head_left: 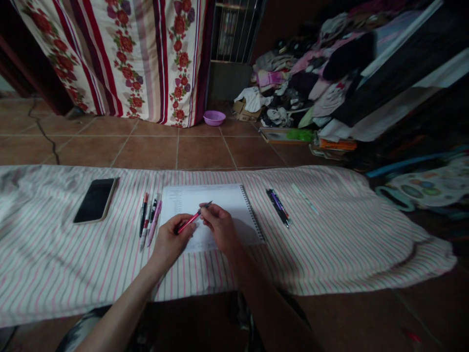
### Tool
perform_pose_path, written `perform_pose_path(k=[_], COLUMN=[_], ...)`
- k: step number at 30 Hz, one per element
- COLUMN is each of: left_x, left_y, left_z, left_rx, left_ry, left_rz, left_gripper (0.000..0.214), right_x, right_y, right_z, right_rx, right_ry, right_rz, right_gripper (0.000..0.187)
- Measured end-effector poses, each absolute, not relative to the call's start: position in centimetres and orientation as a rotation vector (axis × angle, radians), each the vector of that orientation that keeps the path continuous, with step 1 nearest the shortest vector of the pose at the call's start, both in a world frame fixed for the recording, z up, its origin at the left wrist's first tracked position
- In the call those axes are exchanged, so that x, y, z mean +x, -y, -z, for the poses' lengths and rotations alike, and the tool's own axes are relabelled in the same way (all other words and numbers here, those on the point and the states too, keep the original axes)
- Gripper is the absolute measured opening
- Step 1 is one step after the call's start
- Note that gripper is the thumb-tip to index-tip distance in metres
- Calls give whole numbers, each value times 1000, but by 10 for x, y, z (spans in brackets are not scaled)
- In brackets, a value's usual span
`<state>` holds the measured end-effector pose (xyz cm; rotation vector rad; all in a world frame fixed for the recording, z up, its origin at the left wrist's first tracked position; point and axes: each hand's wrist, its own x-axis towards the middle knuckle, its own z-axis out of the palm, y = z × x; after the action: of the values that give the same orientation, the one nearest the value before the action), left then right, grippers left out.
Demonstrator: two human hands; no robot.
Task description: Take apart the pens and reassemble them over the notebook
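Between my two hands is a red pen (188, 223) with a dark tip pointing up and to the right. My left hand (175, 234) is closed around its lower red end. The fingers of my right hand (219, 225) pinch it close to the tip. Both hands are above an open spiral notebook (223, 193) with white pages and its coil on the right side. To the left of the notebook lie several pens (149, 220), one of them pink. Off its right side is a small group of dark and purple pens (278, 208).
A smartphone (95, 200) with a dark screen rests at the left on the striped cloth (330, 234). Farther right lies a pale green stick-like item (305, 197). Beyond are a purple basin (214, 118), a floral curtain (146, 58) and a heap of clothes (300, 83).
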<state>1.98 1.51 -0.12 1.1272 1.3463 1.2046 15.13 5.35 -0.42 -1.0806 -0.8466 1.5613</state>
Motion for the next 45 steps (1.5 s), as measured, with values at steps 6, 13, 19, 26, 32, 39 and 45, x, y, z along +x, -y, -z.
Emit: perform_pose_path(k=[6, 13, 19, 26, 32, 39, 45], left_x=[21, 26, 27, 29, 29, 28, 30], left_y=[-11, -10, -12, -11, -13, -13, -8], left_z=[2, 5, 11, 9, 5, 3, 4], left_rx=[1579, 1650, 1659, 1491, 1320, 1244, 1750], left_ry=[-1579, -1612, -1599, -1554, -1517, -1449, -1731], left_rz=[-1214, -1202, -1179, -1223, -1144, -1093, -1155], left_gripper=[17, 16, 19, 18, 25, 30, 21], right_x=[148, 149, 151, 152, 154, 154, 148], right_y=[-53, -53, -54, -54, -54, -53, -53], right_z=[0, 3, 4, 3, 0, -1, 3], right_rx=[-1151, -1165, -1128, -1098, -1065, -1017, -1043], right_ry=[937, 968, 988, 989, 997, 987, 903], right_rz=[-1517, -1472, -1458, -1463, -1483, -1534, -1542], right_gripper=[25, 20, 22, 23, 20, 21, 25])
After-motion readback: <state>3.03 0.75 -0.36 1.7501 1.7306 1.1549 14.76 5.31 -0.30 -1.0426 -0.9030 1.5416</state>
